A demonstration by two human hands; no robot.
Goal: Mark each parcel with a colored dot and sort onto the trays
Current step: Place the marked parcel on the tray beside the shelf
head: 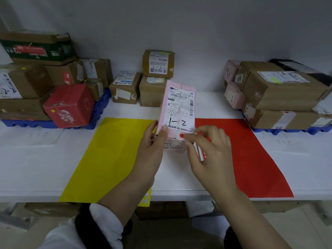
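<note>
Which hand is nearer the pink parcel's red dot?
Right: the right hand, holding a sticker sheet, is beside the red dot; the left hand grips the pink parcel's left edge.

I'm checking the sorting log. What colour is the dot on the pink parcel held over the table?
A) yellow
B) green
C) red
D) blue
C: a red dot sits on the pink parcel below the handwritten 1-2, beside the thumb tip of the right hand; the left hand grips the parcel's left edge.
</note>
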